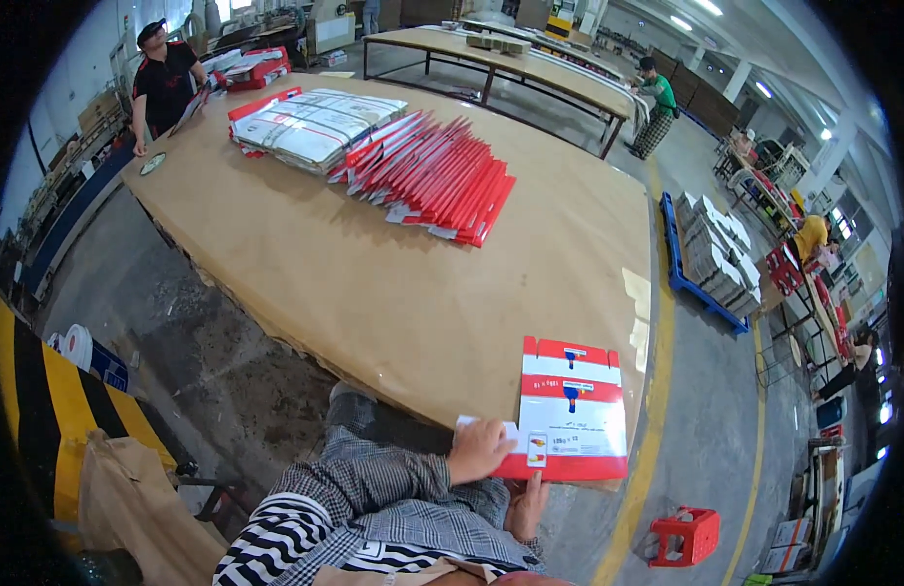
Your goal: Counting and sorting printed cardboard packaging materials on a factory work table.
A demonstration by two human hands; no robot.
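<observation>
A flat red and white carton (588, 432) lies at the near right corner of the table, its near edge reaching the table's edge. My left hand (482, 449) is closed on the carton's left side, fingers curled over a small white flap there. My right hand (527, 505) grips the near red edge from below, its fingers partly hidden. Farther up the table, a fanned row of folded red and white cartons (442, 181) leans against a strapped stack of flat white cartons (320, 125).
Brown paper covers the table (374, 283). On the floor to the right are a blue pallet (678, 256) with stacked cardboard and a red stool (686, 537). A person in black (164, 83) stands at the far left corner; another in green (659, 98) works beyond.
</observation>
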